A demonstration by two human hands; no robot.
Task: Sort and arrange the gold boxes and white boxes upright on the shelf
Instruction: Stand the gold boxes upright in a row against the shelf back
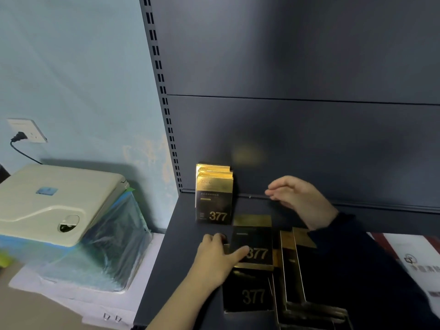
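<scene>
Three gold-and-black boxes marked 377 [214, 196] stand upright in a row at the back left of the dark shelf [181, 234]. In front of them a gold box [253, 241] lies flat on top of a pile. My left hand [219, 256] grips its left edge, thumb across its face. More gold boxes [247, 294] lie flat below it, and others [292, 270] stand on edge to the right. My right hand [297, 198] hovers with fingers apart above the shelf, right of the upright row, holding nothing. A white box [414, 256] shows at the far right edge.
The shelf's dark back panel [309, 139] rises behind the boxes, with a slotted upright post [166, 115] at its left. Left of the shelf, a beige machine [54, 203] sits on plastic-wrapped packaging. A wall socket [26, 129] with a plugged cable is above it.
</scene>
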